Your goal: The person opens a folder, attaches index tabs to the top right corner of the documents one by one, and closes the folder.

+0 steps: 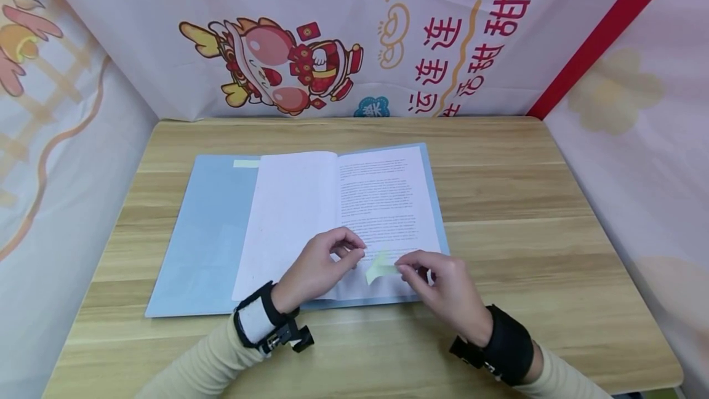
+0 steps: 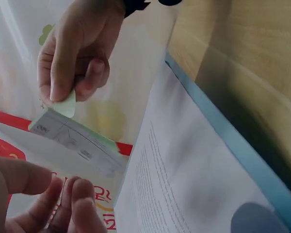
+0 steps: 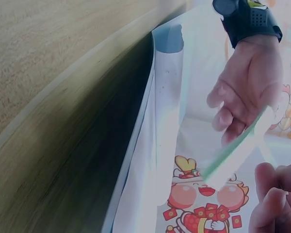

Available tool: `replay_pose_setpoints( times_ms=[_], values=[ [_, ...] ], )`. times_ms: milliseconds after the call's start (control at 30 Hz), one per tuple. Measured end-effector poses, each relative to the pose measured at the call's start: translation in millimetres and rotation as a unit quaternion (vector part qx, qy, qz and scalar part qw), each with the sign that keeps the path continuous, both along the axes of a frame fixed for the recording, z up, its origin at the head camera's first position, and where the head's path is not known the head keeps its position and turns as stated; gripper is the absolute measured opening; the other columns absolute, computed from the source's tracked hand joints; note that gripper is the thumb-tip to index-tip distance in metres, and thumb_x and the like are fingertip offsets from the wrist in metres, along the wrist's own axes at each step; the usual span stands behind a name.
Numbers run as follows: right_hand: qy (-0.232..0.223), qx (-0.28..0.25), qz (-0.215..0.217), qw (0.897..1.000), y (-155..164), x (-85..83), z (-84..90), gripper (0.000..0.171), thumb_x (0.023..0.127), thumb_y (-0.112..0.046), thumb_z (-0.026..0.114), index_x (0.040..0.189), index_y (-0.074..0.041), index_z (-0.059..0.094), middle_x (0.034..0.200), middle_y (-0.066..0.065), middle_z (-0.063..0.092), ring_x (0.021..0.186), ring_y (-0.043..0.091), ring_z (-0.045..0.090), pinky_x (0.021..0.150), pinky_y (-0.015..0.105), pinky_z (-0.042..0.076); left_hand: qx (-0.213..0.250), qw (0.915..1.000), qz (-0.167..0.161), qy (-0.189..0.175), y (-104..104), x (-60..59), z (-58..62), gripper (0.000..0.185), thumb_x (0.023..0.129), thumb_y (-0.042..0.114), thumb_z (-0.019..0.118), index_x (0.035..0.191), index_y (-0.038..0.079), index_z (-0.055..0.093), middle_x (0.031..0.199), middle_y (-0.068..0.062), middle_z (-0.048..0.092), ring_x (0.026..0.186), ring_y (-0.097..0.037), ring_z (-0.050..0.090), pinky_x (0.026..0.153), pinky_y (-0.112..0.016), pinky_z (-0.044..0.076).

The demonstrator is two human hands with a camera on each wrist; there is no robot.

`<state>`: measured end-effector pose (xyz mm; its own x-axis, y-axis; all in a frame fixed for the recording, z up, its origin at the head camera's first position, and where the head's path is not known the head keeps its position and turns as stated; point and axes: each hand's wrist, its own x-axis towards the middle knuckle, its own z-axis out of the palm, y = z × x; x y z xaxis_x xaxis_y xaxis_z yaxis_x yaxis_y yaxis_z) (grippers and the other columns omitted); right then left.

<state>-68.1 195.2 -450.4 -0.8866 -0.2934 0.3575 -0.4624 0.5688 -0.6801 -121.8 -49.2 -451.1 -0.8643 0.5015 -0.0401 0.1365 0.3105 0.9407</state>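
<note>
Currently, right hand (image 1: 445,285) pinches green slip (image 1: 379,273), long axis pointing left.

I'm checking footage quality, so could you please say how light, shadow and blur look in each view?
Head view: fairly even light, print too small to read; left wrist: dim, with shadow on the table beside the folder; right wrist: washed out, the strip slightly blurred, deep shadow beside the folder.

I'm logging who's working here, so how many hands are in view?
2. The left hand is over the open pages; the right hand, nearby, pinches a pale green piece. No other hand shows, and neither is hidden.
</note>
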Motion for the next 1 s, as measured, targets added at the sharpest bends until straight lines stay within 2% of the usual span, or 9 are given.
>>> replay_pose_setpoints(
  times_ms=[100, 267, 367, 500, 700, 867, 1000],
  values=[
    [-0.01, -0.013, 0.008, 1.0, 0, 0.5, 0.7, 0.014, 0.092, -0.001, 0.074, 0.095, -0.014, 0.076, 0.079, -0.013, 0.069, 0.061, 0.0, 0.05, 0.052, 0.023, 0.044, 0.008, 0.9991, -0.03, 0.028, 0, -2.8, -1.5, 0.02, 0.099, 0.006, 0.063, 0.119, 0.006, 0.068, 0.119, -0.006, 0.068, 0.1, -0.019, 0.065, 0.074, -0.029, 0.056],
    [-0.037, -0.038, 0.021, 0.998, 0, 1.4, 0.6, 0.016, 0.092, 0.0, 0.072, 0.094, -0.015, 0.076, 0.079, -0.012, 0.069, 0.06, 0.001, 0.051, 0.051, 0.022, 0.044, 0.04, 0.9911, -0.113, 0.058, -1, -6.2, -7.8, 0.036, 0.101, 0.0, 0.058, 0.136, 0.006, 0.063, 0.142, -0.005, 0.059, 0.13, -0.022, 0.056, 0.093, -0.034, 0.054],
    [-0.058, -0.053, 0.025, 0.997, 0, 2.2, 1.8, 0.016, 0.094, -0.001, 0.071, 0.094, -0.016, 0.076, 0.077, -0.012, 0.069, 0.058, 0.002, 0.051, 0.05, 0.022, 0.043, 0.054, 0.985, -0.152, 0.061, -1, -5.7, -9.7, 0.034, 0.103, 0.0, 0.055, 0.135, 0.006, 0.065, 0.143, -0.003, 0.06, 0.137, -0.02, 0.05, 0.103, -0.036, 0.048],
    [-0.081, -0.074, 0.026, 0.994, 1, 3.1, 4.8, 0.016, 0.095, -0.001, 0.069, 0.095, -0.015, 0.076, 0.075, -0.01, 0.068, 0.057, 0.004, 0.051, 0.049, 0.023, 0.042, 0.069, 0.979, -0.184, 0.054, -2, -3.9, -11.6, 0.031, 0.104, 0.002, 0.053, 0.131, 0.007, 0.068, 0.136, -0.002, 0.065, 0.131, -0.016, 0.054, 0.104, -0.033, 0.047],
    [-0.1, -0.09, 0.021, 0.991, 2, 3.4, 7.4, 0.015, 0.096, -0.001, 0.068, 0.095, -0.014, 0.075, 0.074, -0.009, 0.067, 0.057, 0.006, 0.051, 0.048, 0.023, 0.042, 0.072, 0.978, -0.191, 0.043, -5, -1.8, -13.5, 0.029, 0.104, 0.005, 0.056, 0.13, 0.009, 0.069, 0.132, -0.003, 0.066, 0.115, -0.014, 0.061, 0.09, -0.031, 0.054],
    [-0.107, -0.097, 0.013, 0.989, 2, 2.9, 9.1, 0.013, 0.096, -0.004, 0.068, 0.094, -0.015, 0.075, 0.074, -0.008, 0.067, 0.055, 0.006, 0.049, 0.047, 0.024, 0.041, 0.079, 0.9785, -0.188, 0.029, -6, -0.9, -14.6, 0.026, 0.1, 0.008, 0.063, 0.125, 0.006, 0.069, 0.126, -0.006, 0.069, 0.106, -0.014, 0.064, 0.09, -0.034, 0.056],
    [-0.111, -0.098, 0.013, 0.989, 3, 2.8, 10.0, 0.013, 0.097, -0.005, 0.068, 0.093, -0.015, 0.075, 0.073, -0.008, 0.067, 0.055, 0.007, 0.048, 0.047, 0.024, 0.04, 0.077, 0.9808, -0.176, 0.037, -5, 0.0, -15.0, 0.019, 0.099, 0.009, 0.066, 0.116, 0.005, 0.072, 0.115, -0.006, 0.072, 0.103, -0.014, 0.065, 0.091, -0.033, 0.055]
  ],
)
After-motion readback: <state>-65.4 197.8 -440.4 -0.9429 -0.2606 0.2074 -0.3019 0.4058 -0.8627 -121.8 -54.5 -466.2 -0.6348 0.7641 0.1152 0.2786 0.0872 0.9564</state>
